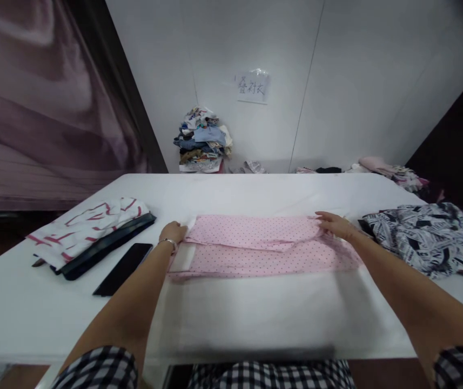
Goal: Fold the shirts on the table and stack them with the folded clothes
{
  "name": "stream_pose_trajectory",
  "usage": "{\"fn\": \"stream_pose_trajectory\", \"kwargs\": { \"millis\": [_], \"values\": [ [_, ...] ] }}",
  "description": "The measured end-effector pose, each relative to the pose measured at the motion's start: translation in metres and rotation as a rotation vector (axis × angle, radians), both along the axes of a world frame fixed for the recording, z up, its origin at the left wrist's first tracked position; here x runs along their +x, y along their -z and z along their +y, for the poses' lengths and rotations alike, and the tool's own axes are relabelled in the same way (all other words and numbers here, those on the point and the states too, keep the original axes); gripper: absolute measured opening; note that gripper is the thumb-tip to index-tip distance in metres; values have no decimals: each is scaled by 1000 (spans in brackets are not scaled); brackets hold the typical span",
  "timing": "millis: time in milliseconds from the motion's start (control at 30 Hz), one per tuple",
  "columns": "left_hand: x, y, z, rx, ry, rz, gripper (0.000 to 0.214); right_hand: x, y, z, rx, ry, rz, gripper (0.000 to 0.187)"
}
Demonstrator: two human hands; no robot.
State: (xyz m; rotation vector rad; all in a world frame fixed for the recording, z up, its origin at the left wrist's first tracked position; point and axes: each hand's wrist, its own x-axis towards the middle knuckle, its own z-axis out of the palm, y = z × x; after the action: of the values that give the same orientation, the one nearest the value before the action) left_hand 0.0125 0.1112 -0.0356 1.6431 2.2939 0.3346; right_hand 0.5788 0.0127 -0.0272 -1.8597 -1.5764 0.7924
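Observation:
A pink shirt with small dark dots (255, 259) lies in a long strip across the white table, its upper layer folded over lengthwise. White bands show at its left end. My left hand (173, 232), a bracelet on its wrist, is closed on the upper left corner, its fingertips partly hidden. At the right end, my right hand (335, 225) pinches the upper layer's edge, with the index finger reaching out along it. Between the hands the cloth is nearly flat, with slight wrinkles.
Left on the table (263, 319) lie a red-and-white garment (97, 221) over dark cloth and a black flat device (123, 268). A black-and-white patterned garment (429, 235) is heaped at right. Behind stand a clothes pile (205, 140) and a wall sign (252, 86).

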Motion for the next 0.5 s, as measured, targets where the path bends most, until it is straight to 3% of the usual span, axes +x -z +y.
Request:
{"fn": "stream_pose_trajectory", "kwargs": {
  "millis": [200,333,500],
  "values": [
    [-5,-4,2,22,-10,12,29,-3,1,-1,37,3,54,53],
    [1,-5,-10,-4,-21,16,29,-5,7,0,58,-69,-24,59],
    [8,1,-23,21,-76,22,31,26,26,15,-7,-81,-117,52]
  ]
}}
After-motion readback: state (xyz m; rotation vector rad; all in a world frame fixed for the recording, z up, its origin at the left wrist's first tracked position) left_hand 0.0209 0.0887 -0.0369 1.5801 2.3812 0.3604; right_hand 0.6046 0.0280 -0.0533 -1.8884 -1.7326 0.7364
